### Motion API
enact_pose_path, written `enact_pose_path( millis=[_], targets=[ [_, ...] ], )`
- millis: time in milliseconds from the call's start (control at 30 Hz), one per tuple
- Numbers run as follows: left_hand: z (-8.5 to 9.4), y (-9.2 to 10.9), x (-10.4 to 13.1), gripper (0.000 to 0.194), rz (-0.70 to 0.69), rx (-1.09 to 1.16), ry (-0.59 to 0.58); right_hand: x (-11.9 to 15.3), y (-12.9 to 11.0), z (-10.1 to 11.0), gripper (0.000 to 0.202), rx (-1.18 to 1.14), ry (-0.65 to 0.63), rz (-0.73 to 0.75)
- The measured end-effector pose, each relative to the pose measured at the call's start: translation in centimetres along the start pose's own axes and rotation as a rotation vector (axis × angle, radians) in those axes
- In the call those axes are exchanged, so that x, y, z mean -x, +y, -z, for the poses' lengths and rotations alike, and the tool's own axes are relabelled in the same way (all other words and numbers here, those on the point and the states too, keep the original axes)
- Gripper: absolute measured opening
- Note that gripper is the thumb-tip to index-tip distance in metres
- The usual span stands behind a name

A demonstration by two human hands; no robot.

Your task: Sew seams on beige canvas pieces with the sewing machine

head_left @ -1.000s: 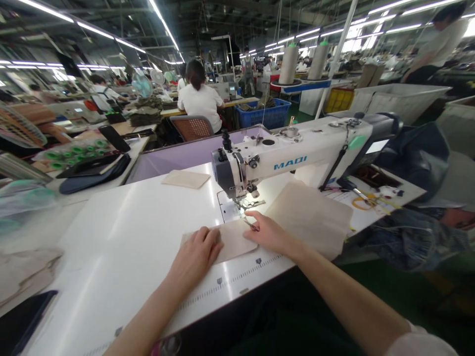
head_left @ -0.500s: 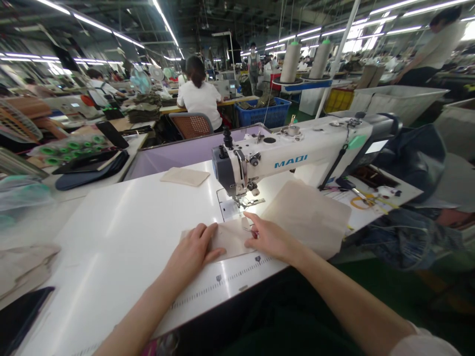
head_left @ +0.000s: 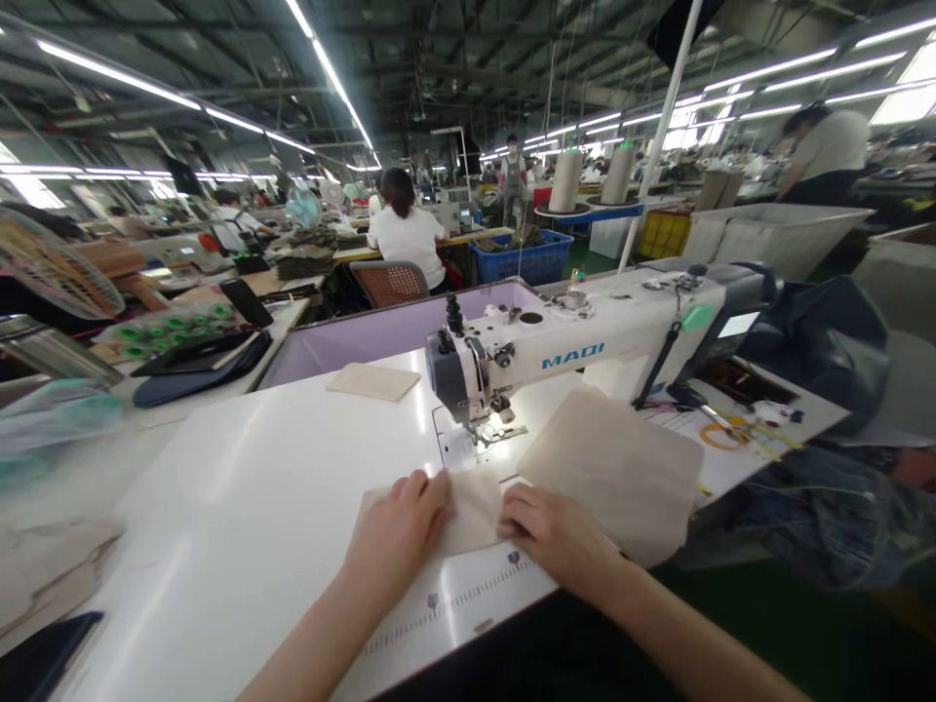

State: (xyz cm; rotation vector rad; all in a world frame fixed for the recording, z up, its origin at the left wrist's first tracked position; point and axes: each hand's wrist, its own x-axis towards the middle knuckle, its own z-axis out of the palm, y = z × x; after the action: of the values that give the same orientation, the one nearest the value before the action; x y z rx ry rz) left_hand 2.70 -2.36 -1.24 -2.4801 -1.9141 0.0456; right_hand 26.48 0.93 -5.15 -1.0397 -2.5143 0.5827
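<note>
A small beige fabric piece (head_left: 472,512) lies on the white table in front of the sewing machine (head_left: 570,341). My left hand (head_left: 402,526) rests on its left part, fingers closed together at the cloth. At the right edge of the same piece, my right hand (head_left: 548,531) has its fingers curled in a pinch on the fabric. The presser foot (head_left: 491,434) stands just beyond the piece, not touching it. A larger beige fabric piece (head_left: 614,468) spreads to the right, beside my right hand. Another small beige piece (head_left: 374,381) lies left of the machine head.
Yellow-handled scissors (head_left: 723,434) lie on the table's right part. Denim (head_left: 797,517) hangs below it. At left are a dark blue item (head_left: 197,375), green-ended spools (head_left: 179,331) and beige cloth (head_left: 51,575). A person in white (head_left: 406,234) sits beyond the purple partition (head_left: 380,322).
My right hand has gone from a spread pose with a small metal tool to curled fingers at the fabric's edge. My left fingers have drawn together. The camera view has tilted up.
</note>
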Motion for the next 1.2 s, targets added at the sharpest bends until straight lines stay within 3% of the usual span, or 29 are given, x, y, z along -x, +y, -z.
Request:
enact_pose_path(
  millis=[133, 300, 500, 1200],
  targets=[
    [-1.5, 3.1, -1.3, 0.040, -0.289, -0.006, 0.142, 0.2, 0.9, -0.9, 0.012, 0.088, 0.001, 0.071],
    [-3.1, 2.8, -3.3, 0.037, -0.202, 0.025, 0.261, -1.2, 1.6, -0.8, 0.017, 0.055, 0.012, 0.064],
    [-3.0, 0.8, -4.9, 0.036, -0.207, 0.089, 0.265, -3.3, 1.7, -0.3, 0.019, 0.008, 0.026, 0.013],
    [-4.1, 0.1, -5.5, 0.039, -0.198, 0.156, 0.310, -3.4, 1.8, -0.5, 0.016, 0.000, 0.064, 0.026]
  ],
)
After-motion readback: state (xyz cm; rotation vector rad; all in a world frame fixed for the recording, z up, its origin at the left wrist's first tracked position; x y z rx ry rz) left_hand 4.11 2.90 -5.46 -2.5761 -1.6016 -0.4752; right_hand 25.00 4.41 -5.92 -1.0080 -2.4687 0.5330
